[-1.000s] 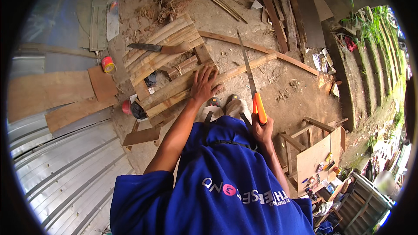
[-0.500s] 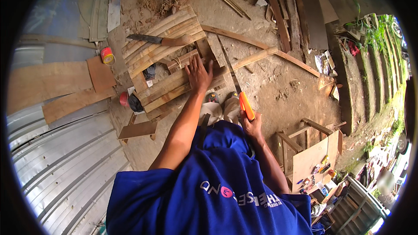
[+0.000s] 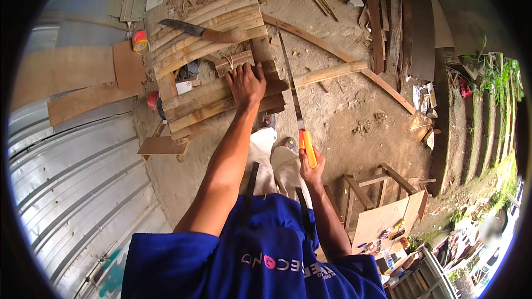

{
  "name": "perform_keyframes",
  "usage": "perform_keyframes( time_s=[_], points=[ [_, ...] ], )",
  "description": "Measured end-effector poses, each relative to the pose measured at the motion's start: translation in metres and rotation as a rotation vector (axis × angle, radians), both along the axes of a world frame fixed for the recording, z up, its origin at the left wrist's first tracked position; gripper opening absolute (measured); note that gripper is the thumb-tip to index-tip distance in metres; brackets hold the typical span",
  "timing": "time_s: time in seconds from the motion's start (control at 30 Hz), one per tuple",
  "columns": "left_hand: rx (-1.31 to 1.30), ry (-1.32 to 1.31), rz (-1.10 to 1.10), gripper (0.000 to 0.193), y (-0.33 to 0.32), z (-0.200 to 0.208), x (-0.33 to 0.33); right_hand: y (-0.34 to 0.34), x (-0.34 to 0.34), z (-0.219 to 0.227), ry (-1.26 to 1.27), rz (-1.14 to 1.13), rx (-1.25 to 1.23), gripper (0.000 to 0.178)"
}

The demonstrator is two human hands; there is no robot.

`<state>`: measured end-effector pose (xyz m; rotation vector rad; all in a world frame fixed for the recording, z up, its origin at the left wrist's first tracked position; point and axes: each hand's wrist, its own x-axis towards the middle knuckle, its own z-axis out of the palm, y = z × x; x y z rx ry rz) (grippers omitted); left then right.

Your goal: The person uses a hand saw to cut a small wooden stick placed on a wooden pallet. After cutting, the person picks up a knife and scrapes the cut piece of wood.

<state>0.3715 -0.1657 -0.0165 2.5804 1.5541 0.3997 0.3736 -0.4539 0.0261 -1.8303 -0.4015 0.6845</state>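
My right hand (image 3: pixel 312 167) is closed around the orange handle of a handsaw (image 3: pixel 307 148). Its long, narrow blade points away from me, passing close by the right ends of the bamboo poles; whether it touches them I cannot tell. My left hand (image 3: pixel 247 84) presses down on a bamboo pole (image 3: pixel 194 95) at the near side of a low bamboo-slatted bench (image 3: pixel 202 50), fingers bent over its far edge. A machete (image 3: pixel 221 35) with a wooden handle lies across the far slats. Beyond the blade, a pale bamboo length (image 3: pixel 332 72) stretches right.
A long plank (image 3: pixel 332 50) lies slantwise on the dirt. At left are a red-and-yellow can (image 3: pixel 140 41), plywood sheets (image 3: pixel 77 69) and corrugated metal (image 3: pixel 83 182). Lower right stands a wooden frame with a board (image 3: pixel 382 224) holding small items. Lumber (image 3: pixel 393 27) leans at upper right.
The saw and my right hand have shifted nearer to me and slightly left. My left hand stays on the bamboo, its fingers now more bent. The view has shifted a little.
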Motion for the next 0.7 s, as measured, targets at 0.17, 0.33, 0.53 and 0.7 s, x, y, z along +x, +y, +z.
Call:
perform_keyframes(
  time_s=[0.17,0.33,0.53,0.7],
  points=[
    [0.054,0.029,-0.024,0.044,-0.002,-0.004,-0.003,0.008,0.004,-0.015,-0.104,0.027,-0.016,0.014],
    [0.016,-0.015,-0.008,0.039,-0.002,-0.007,-0.004,-0.035,-0.014,-0.026,-0.293,0.112,-0.003,0.018],
    [0.042,-0.079,-0.015,0.037,0.002,-0.007,-0.002,-0.090,-0.039,-0.040,-0.338,0.103,0.011,0.005],
    [-0.005,-0.027,-0.023,0.036,0.000,-0.006,-0.005,-0.106,-0.049,-0.041,-0.299,0.095,-0.074,0.006]
  ],
)
